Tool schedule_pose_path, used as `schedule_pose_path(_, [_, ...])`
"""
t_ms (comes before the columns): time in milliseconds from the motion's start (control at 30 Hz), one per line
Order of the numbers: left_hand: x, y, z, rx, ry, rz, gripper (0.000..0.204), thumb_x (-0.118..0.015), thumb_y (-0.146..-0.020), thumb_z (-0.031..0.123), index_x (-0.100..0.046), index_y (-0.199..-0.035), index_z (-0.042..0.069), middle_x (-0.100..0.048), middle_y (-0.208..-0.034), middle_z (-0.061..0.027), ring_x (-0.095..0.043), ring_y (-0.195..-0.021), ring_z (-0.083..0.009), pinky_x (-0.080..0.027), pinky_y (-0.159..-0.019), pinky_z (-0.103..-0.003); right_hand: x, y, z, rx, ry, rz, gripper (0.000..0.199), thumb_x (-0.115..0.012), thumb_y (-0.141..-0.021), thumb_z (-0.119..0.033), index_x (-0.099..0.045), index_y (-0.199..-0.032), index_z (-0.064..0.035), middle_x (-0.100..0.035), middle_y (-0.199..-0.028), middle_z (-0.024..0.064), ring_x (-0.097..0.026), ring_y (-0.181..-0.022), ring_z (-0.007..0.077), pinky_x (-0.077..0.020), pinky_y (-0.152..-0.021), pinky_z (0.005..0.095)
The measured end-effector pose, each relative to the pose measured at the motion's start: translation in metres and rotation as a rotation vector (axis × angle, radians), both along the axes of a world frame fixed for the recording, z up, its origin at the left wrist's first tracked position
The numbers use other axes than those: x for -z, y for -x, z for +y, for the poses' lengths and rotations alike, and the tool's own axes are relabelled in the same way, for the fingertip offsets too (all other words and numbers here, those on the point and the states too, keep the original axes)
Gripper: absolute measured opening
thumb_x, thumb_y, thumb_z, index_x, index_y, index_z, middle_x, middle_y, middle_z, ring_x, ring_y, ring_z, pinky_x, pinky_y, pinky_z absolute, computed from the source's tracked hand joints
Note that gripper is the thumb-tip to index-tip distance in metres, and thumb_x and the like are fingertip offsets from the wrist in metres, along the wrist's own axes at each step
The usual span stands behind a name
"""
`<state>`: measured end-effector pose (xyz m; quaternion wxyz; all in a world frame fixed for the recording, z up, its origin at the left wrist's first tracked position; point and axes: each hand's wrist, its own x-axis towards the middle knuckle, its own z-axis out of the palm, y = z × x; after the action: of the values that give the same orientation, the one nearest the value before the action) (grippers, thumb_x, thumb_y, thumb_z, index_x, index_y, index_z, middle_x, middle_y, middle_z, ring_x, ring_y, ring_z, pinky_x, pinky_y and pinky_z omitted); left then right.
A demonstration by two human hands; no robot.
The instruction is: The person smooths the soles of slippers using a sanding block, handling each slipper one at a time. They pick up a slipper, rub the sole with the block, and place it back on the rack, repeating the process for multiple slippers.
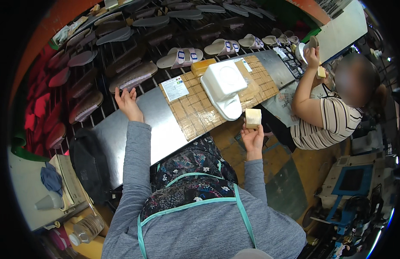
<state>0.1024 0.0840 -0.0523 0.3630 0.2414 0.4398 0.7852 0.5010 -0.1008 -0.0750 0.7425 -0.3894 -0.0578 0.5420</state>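
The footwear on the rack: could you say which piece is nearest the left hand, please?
The brown-topped sole with a pinkish side, beside the left hand, just left of the nearest blue-buckled sandal; the others lie farther away.

Wearer's hands [128, 105] [253, 140], two; cream blocks [253, 118] [322, 72] held, two; white device [225, 82] before wearer, one; clear jug [87, 228], one; co-worker [325, 125], one

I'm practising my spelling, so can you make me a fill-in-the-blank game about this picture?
1. The person's hand holding the pale block is the ____ one.
2. The plastic container on the brown mat is ____.
3. Both of the person's sleeves are ____.
4. The co-worker's top has black ____.
Missing words: right; white; grey; stripes.
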Motion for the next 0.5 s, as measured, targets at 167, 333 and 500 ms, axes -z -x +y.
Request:
schedule_pose_path(167, [0.0,0.0,0.006,0.019,-0.041,0.002,0.051,-0.045,-0.099,0.009,-0.025,-0.146,0.003,-0.049,-0.126,-0.0198,-0.062,-0.098,-0.0209,-0.051,-0.087,-0.03,0.02,0.005,0.008,-0.073,0.044,0.129,0.041,-0.051,-0.094,-0.038,-0.052,-0.12,-0.0071,-0.058,-0.106,0.0119,-0.054,-0.082,0.0218,-0.0443,-0.072,0.0373])
schedule_pose_path(333, [0.001,0.0,0.006,0.025,-0.036,0.003,0.051,-0.044,-0.1,0.009,-0.025,-0.146,0.004,-0.049,-0.126,-0.0198,-0.062,-0.097,-0.0209,-0.051,-0.087,-0.03,0.02,0.004,0.006,0.039,0.023,0.24,0.04,-0.05,-0.094,-0.036,-0.052,-0.119,-0.0049,-0.057,-0.099,0.011,-0.053,-0.08,0.0215,-0.0443,-0.071,0.0372])
schedule_pose_path(500, [0.002,0.0,0.008,0.021,-0.036,0.013,0.05,-0.045,-0.1,0.01,-0.025,-0.146,0.004,-0.048,-0.127,-0.0202,-0.063,-0.097,-0.0207,-0.052,-0.086,-0.03,0.017,0.01,0.019,0.037,-0.009,0.271,0.034,-0.051,-0.096,-0.029,-0.049,-0.122,-0.0061,-0.059,-0.11,0.0127,-0.057,-0.086,0.0221,-0.0452,-0.072,0.0366])
